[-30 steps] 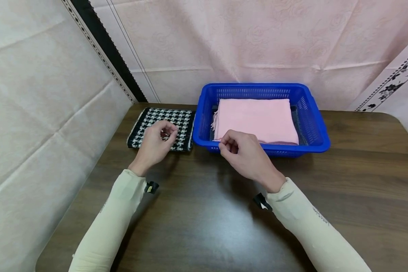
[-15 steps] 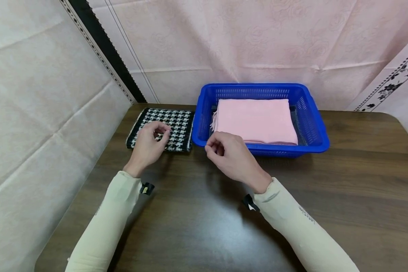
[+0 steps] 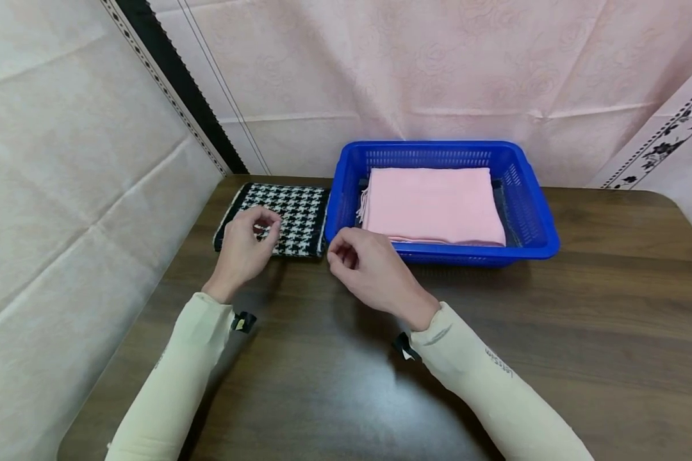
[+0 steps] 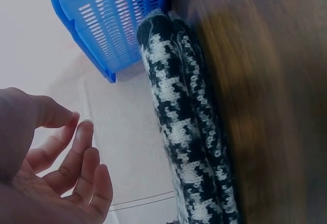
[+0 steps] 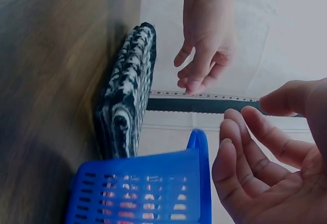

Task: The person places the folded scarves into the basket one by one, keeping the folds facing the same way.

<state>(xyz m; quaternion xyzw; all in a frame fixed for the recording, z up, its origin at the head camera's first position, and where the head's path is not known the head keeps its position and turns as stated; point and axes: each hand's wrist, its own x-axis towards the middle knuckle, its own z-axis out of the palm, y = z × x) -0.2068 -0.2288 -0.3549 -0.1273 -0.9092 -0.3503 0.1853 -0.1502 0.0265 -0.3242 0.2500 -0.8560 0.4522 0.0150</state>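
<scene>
black-and-white knit (image 3: 301, 216) lies folded on the tabletop (image 3: 611, 288), just left of the blue basket (image 3: 467, 251), its longer side seeming to run left to right. the left grip (image 3: 246, 246) is the nearer one, above its near left part, narrow, fingers loosely bent, holding nothing. from the right grip (image 3: 376, 269), by the basket's near left corner, the knit lies leftward and a little beyond; that grip is likewise narrow and bare. pink cloth (image 3: 432, 205) sits folded in the basket.
</scene>
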